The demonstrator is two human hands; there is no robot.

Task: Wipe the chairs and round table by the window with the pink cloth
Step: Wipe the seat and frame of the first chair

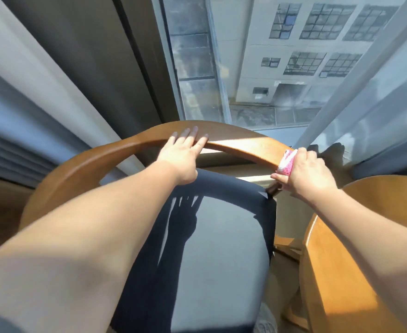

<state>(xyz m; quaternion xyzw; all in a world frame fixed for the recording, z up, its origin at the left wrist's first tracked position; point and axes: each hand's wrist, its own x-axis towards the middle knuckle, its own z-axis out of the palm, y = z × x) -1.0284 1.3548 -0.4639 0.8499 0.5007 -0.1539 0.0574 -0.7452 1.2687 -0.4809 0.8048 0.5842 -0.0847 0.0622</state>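
**Pink cloth (286, 164) clamped at the right end of the back rail (243, 144)**

The right hand (304, 175) was seen clenched around the cloth, fingers curled over the top and thumb tucked beneath, so that cloth and wood were grasped together at the rail's right end, just above the point where the rail dropped toward the seat (216, 248). The left hand (183, 156) was laid flat on the crown of the same rail, fingers straight and spread, nothing grasped; it was judged to be steadying the chair (60, 186).

And here was the relation that mattered: the rail's long axis ran in one curved sweep from the right hand, leftward past the left hand, and on down to the far left end. Almost all the unwiped length, it was judged, lay to the left of the cloth, so a leftward stroke was expected. The right hand was on the cloth; the left hand was well apart from it and lay in that path, so it would have to be lifted.

The cloth was seen bunched small, fluffy, bright pink with a paler edge, mostly hidden inside the fist. The rail was smooth honey-coloured wood, lit by a sun patch between the hands. The seat was dark blue. The round table (337, 272) lay just beside the chair's right edge, under the right forearm, with the window (257, 68) beyond the rail.
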